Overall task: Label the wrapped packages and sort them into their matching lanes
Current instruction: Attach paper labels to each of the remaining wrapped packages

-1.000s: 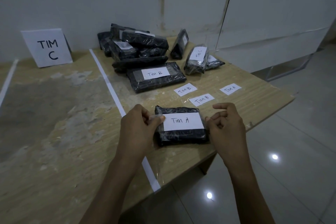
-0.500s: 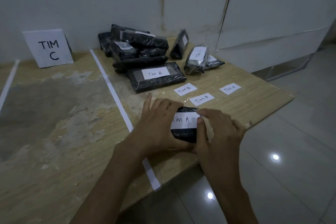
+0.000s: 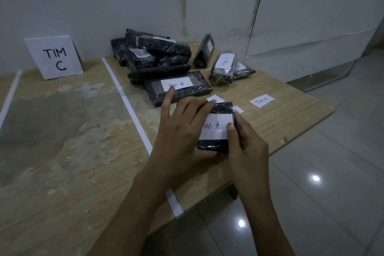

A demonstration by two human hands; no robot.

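Note:
A black wrapped package [image 3: 212,145] with a white "TIM A" label [image 3: 217,127] lies near the table's front edge. My left hand [image 3: 182,129] covers its left side, fingers spread over the top. My right hand [image 3: 247,141] grips its right end, thumb pressing on the label. Behind lie a "TIM B" package [image 3: 178,87], a "TIM C" package [image 3: 223,66] and a pile of black packages [image 3: 153,52]. A loose "TIM A" label [image 3: 261,100] lies on the table, with two more loose labels partly hidden by my hands.
A "TIM C" sign [image 3: 55,57] leans on the wall at the back left. White tape strips [image 3: 128,100] split the wooden table [image 3: 62,141] into lanes. The table edge [image 3: 301,131] drops off to a tiled floor on the right.
Both hands moved from the package's ends onto it; they now press down on the "TIM A" label, and the package has shifted slightly back.

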